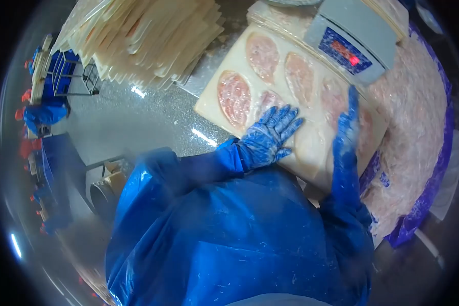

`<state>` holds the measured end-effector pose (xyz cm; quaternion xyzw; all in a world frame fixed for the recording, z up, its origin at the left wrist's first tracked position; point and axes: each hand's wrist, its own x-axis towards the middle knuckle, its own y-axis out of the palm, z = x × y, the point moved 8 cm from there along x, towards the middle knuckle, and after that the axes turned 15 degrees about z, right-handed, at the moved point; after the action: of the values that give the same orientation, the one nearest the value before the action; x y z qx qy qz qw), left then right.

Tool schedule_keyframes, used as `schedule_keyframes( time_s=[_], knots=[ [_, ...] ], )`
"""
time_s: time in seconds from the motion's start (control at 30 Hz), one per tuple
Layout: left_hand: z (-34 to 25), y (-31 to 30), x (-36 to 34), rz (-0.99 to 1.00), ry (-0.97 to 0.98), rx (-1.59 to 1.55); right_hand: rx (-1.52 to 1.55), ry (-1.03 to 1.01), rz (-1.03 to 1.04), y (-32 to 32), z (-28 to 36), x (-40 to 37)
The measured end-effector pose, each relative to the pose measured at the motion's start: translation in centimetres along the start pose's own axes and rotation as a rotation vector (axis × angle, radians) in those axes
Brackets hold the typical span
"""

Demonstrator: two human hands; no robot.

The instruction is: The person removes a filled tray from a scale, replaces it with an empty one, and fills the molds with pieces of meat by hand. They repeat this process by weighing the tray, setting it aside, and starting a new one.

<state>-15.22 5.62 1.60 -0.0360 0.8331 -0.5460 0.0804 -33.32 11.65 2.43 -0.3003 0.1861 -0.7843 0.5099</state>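
A cream-coloured mould board (209, 104) with several oval recesses lies in front of me. Pale pink raw meat (234, 97) fills most of the ovals. My left hand (273, 135), in a wet blue glove, lies flat with fingers spread over an oval of meat in the middle of the board. Between my hands, one oval (308, 145) looks pale like the board. My right hand (347, 127), also gloved in blue, is edge-on over the board's right side, fingers stretched toward the scale. It partly covers the meat ovals there.
A scale (362, 38) with a lit red display stands beyond the board. At right, a large heap of pale pink meat (408, 127) sits inside a purple liner (446, 148). A tall stack of cream boards (148, 38) rises at upper left. People in blue (43, 115) work far left.
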Motion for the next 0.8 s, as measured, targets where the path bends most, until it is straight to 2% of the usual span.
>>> schedule_keyframes(
  time_s=[0.07,0.1,0.13,0.17,0.2,0.23,0.27,0.33,0.4,0.47,0.53,0.6,0.67,0.7,0.77,0.8],
  knots=[
    [0.5,1.8,0.4,0.129,0.024,0.002,-0.169,0.110,-0.104,-6.1,0.8,-3.0],
    [0.3,0.3,0.3,0.105,0.046,0.030,-0.267,0.185,-0.154,-8.5,0.6,-5.0],
    [1.0,-0.3,0.1,0.033,0.170,-0.348,-0.305,0.229,-0.178,-10.5,-0.2,-7.2],
    [1.5,-1.6,0.0,0.007,0.094,-0.297,-0.171,0.387,-0.414,-13.9,-2.1,-11.0],
    [3.1,-1.7,-0.7,-0.116,0.031,-0.657,-0.037,0.529,-0.668,-17.1,-3.8,-15.4],
    [2.5,-4.0,0.1,-0.144,0.025,-0.421,-0.248,0.548,-0.745,-20.4,-3.6,-18.3],
    [1.8,-6.3,0.9,-0.189,0.014,-0.180,-0.290,0.589,-0.776,-22.6,-4.4,-20.7],
    [1.5,-4.4,2.8,-0.139,0.028,-0.138,-0.016,0.162,-0.854,-25.5,-5.8,-23.1],
    [-0.2,-3.3,4.1,-0.100,0.035,-0.077,0.401,0.205,-0.819,-24.8,-12.4,-24.5],
    [-0.8,-1.3,6.4,-0.040,0.038,-0.022,-0.351,0.430,-0.273,-23.1,-11.8,-21.0],
    [-1.1,0.9,8.8,0.044,0.012,0.100,-0.272,0.460,-0.214,-22.2,-13.0,-18.7],
    [-1.3,1.1,9.8,0.068,0.006,0.136,-0.070,0.483,-0.191,-19.6,-17.7,-17.4],
    [-1.1,1.3,9.5,0.059,-0.002,0.162,0.205,0.606,-0.225,-15.5,-19.1,-15.2],
    [-1.2,1.5,9.4,0.065,-0.003,0.162,0.209,0.610,-0.225,-16.2,-18.3,-14.4],
    [-1.1,1.5,9.3,0.069,-0.022,0.160,-0.051,0.863,0.214,-16.6,-17.3,-12.3],
    [-1.0,1.4,9.4,0.065,-0.030,0.158,-0.056,0.858,0.212,-16.7,-19.1,-13.6]
  ],
)
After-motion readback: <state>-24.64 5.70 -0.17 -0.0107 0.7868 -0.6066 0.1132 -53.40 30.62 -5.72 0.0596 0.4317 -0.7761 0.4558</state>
